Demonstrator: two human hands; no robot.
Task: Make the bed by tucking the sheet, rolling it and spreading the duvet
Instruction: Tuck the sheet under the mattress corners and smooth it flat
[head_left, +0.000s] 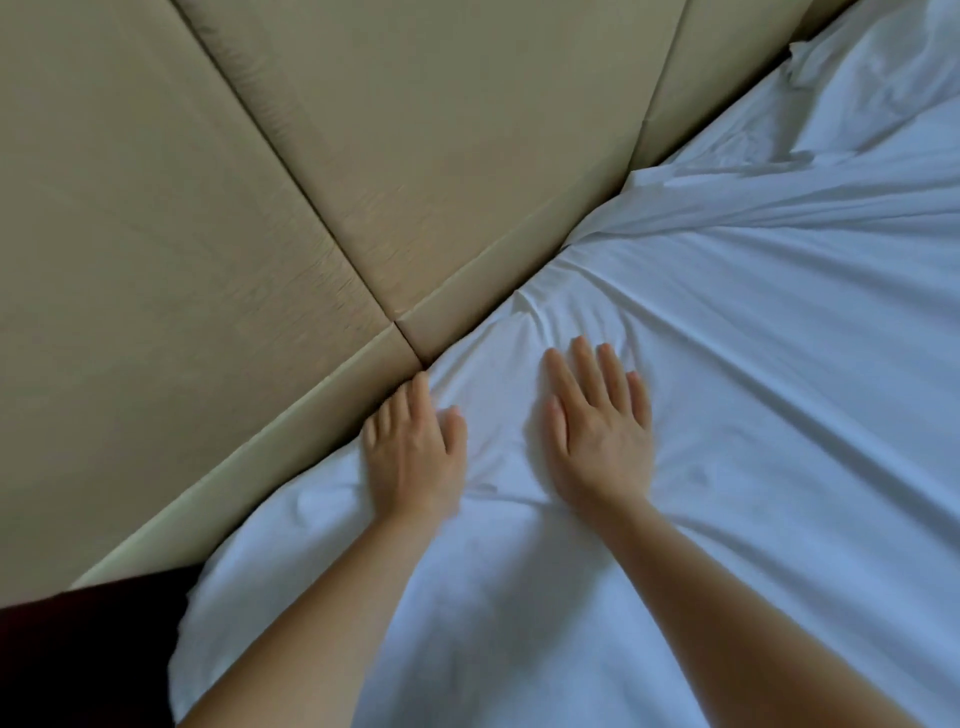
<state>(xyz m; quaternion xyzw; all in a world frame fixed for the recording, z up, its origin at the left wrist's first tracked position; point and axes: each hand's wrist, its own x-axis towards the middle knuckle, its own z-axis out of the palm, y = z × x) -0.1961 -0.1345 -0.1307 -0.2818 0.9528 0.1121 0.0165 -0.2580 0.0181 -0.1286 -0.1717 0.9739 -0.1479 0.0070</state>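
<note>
A white sheet (727, 415) covers the mattress and fills the right and lower part of the head view. My left hand (415, 452) lies on the sheet at its edge, fingertips pushed into the gap where the sheet meets the padded headboard (260, 182). My right hand (602, 431) rests flat on the sheet beside it, fingers straight and together. Creases fan out across the sheet from the headboard edge just beyond my hands. The tucked part of the sheet is hidden in the gap.
The beige padded headboard, split by dark seams, takes up the upper left. Bunched white bedding (872, 88) lies at the top right. A dark red surface (88, 654) shows at the lower left beside the mattress corner.
</note>
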